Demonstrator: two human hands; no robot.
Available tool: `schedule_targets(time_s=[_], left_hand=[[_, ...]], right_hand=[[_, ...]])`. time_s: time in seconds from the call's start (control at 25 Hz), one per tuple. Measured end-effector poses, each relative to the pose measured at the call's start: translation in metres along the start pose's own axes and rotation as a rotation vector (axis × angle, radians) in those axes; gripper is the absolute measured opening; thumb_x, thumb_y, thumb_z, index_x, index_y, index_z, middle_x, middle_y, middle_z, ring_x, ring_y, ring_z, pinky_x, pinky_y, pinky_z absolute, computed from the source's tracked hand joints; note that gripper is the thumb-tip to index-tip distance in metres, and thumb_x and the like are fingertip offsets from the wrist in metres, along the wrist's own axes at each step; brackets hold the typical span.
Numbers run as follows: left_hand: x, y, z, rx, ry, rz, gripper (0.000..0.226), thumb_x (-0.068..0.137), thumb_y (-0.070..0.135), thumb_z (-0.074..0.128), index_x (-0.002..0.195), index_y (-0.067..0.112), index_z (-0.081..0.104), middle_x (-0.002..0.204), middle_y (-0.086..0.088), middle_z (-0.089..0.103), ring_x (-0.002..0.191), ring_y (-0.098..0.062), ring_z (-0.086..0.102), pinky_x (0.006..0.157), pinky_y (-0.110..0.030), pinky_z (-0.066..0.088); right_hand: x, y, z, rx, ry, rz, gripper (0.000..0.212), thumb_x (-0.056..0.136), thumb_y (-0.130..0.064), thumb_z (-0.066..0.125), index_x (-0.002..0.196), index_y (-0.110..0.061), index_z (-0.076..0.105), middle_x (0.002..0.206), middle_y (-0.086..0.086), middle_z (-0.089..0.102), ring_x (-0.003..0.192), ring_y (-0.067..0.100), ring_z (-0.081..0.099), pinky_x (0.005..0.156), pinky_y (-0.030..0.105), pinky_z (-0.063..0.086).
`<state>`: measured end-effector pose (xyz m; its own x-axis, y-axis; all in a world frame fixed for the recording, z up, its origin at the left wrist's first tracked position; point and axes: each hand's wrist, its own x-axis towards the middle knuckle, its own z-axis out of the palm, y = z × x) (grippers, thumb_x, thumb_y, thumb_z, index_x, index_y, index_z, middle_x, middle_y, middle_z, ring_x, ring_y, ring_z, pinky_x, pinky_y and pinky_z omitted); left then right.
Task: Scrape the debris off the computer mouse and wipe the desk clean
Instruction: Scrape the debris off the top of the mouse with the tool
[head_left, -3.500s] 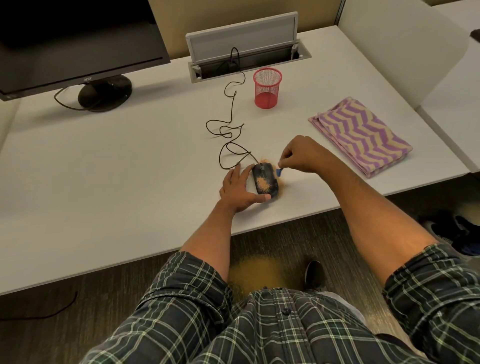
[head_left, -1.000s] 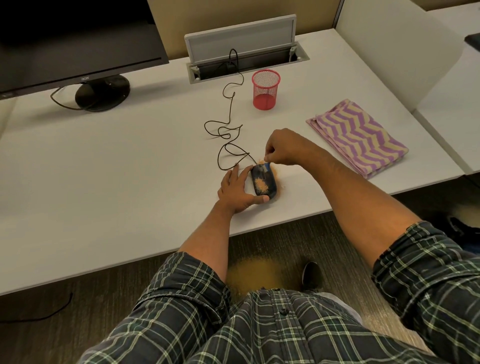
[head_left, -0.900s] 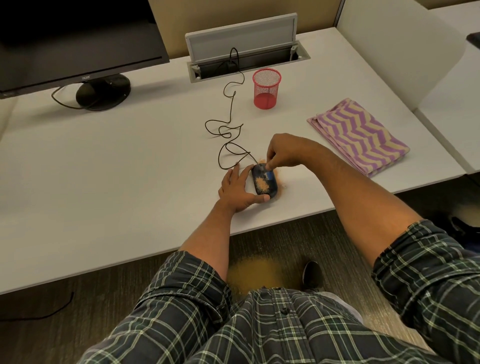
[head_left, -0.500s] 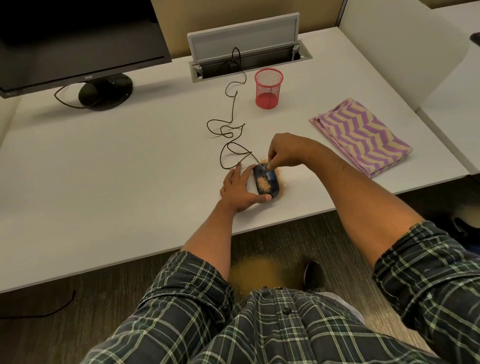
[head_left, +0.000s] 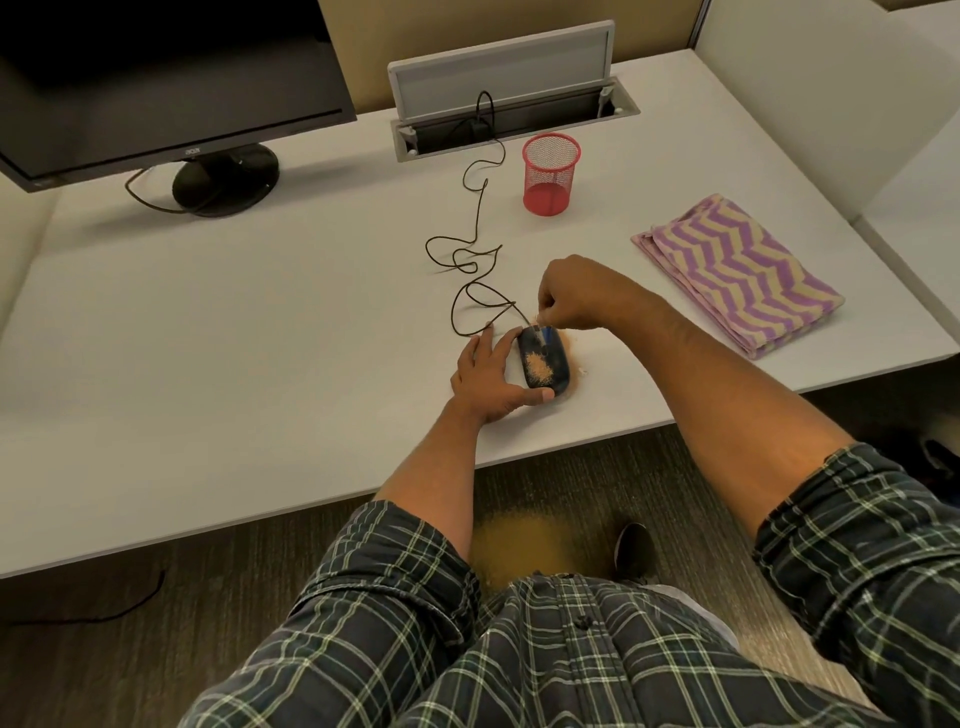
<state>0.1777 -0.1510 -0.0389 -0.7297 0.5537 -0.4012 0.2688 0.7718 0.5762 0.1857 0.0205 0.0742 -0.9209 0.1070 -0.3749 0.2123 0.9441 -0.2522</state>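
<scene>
A dark wired computer mouse (head_left: 551, 364) lies near the front edge of the white desk (head_left: 260, 338), with a patch of tan debris (head_left: 538, 367) on its back. My left hand (head_left: 488, 376) holds it from the left, thumb hooked round its near end. My right hand (head_left: 571, 293) pinches a small blue scraper (head_left: 543, 335) whose tip touches the mouse's far end. More tan debris lies on the desk along the mouse's right side (head_left: 570, 347). A folded purple and cream zigzag cloth (head_left: 737, 270) lies to the right.
The mouse cord (head_left: 470, 260) loops back to an open cable hatch (head_left: 509, 114). A red mesh cup (head_left: 550, 174) stands behind my right hand. A monitor (head_left: 166, 78) stands at the back left. Tan powder (head_left: 524, 545) lies on the floor below the desk edge.
My right hand has drawn the scraper from the mouse's right side to its far end. My left hand and the mouse have stayed put.
</scene>
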Motion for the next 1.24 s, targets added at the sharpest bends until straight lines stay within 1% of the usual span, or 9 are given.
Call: schedule_targets(time_s=[0.08,0.2,0.28,0.56,0.68,0.76,0.88,1.0,1.24], left_hand=[[0.0,0.0,0.0,0.006,-0.001,-0.001,0.113,0.071,0.069,0.076,0.157,0.046,0.006,0.168,0.008,-0.012,0.153,-0.021,-0.012,0.12,-0.055,0.007],[0.001,0.0,0.0,0.009,0.003,0.001,0.113,0.071,0.068,0.076,0.158,0.045,0.006,0.168,0.007,-0.012,0.153,-0.021,-0.013,0.12,-0.054,0.007],[0.0,0.0,0.0,0.006,0.003,0.001,0.113,0.071,0.068,0.076,0.158,0.045,0.006,0.168,0.007,-0.013,0.153,-0.021,-0.013,0.12,-0.055,0.007],[0.0,-0.001,0.001,-0.008,0.003,0.002,0.113,0.071,0.067,0.077,0.158,0.045,0.007,0.168,0.008,-0.012,0.153,-0.02,-0.014,0.12,-0.055,0.006],[0.0,0.0,0.0,-0.003,0.003,0.003,0.113,0.071,0.067,0.076,0.157,0.046,0.007,0.167,0.008,-0.013,0.153,-0.02,-0.014,0.12,-0.055,0.006],[0.0,-0.001,0.0,-0.009,0.002,0.009,0.112,0.071,0.067,0.076,0.157,0.046,0.007,0.167,0.009,-0.013,0.153,-0.02,-0.013,0.12,-0.054,0.006],[0.0,-0.001,0.0,-0.005,0.003,0.003,0.113,0.071,0.068,0.076,0.157,0.046,0.007,0.167,0.009,-0.013,0.153,-0.02,-0.014,0.12,-0.055,0.006],[0.0,-0.001,0.0,-0.009,-0.002,0.0,0.113,0.071,0.068,0.076,0.157,0.046,0.007,0.167,0.009,-0.013,0.153,-0.02,-0.014,0.12,-0.054,0.006],[0.0,0.0,0.0,-0.002,-0.005,-0.002,0.113,0.071,0.067,0.076,0.157,0.046,0.006,0.167,0.009,-0.014,0.153,-0.021,-0.014,0.12,-0.055,0.006]], right_hand=[[0.001,0.0,0.0,0.017,-0.048,-0.001,0.023,0.085,-0.021,0.075,0.103,-0.006,0.076,0.1,0.008,0.073,0.083,0.019,0.065,0.059,0.022,0.043],[0.0,0.002,-0.002,0.028,-0.047,-0.005,0.025,0.086,-0.022,0.075,0.105,-0.006,0.076,0.1,0.008,0.073,0.081,0.018,0.063,0.061,0.022,0.043],[-0.001,0.003,-0.002,0.042,-0.082,-0.022,0.024,0.086,-0.022,0.075,0.103,-0.006,0.077,0.097,0.007,0.073,0.079,0.017,0.062,0.057,0.021,0.04],[-0.004,0.007,-0.003,0.056,-0.032,-0.036,0.022,0.086,-0.023,0.074,0.101,-0.008,0.078,0.095,0.006,0.074,0.073,0.014,0.061,0.056,0.021,0.04],[-0.005,0.009,-0.002,0.057,-0.064,-0.03,0.022,0.086,-0.024,0.075,0.101,-0.008,0.077,0.09,0.003,0.072,0.072,0.012,0.061,0.058,0.021,0.042],[-0.006,0.01,-0.002,0.055,-0.016,-0.025,0.021,0.087,-0.024,0.074,0.102,-0.008,0.077,0.093,0.004,0.073,0.073,0.013,0.061,0.059,0.021,0.043],[-0.007,0.01,0.0,0.091,-0.051,-0.031,0.02,0.087,-0.022,0.074,0.1,-0.008,0.078,0.091,0.004,0.072,0.068,0.011,0.059,0.056,0.02,0.041],[-0.007,0.01,0.0,0.095,0.02,-0.026,0.021,0.088,-0.022,0.073,0.103,-0.008,0.077,0.093,0.005,0.073,0.069,0.011,0.059,0.056,0.02,0.039],[-0.006,0.013,0.004,0.117,0.022,-0.005,0.021,0.088,-0.022,0.073,0.103,-0.008,0.077,0.094,0.005,0.073,0.07,0.011,0.059,0.057,0.02,0.04]])
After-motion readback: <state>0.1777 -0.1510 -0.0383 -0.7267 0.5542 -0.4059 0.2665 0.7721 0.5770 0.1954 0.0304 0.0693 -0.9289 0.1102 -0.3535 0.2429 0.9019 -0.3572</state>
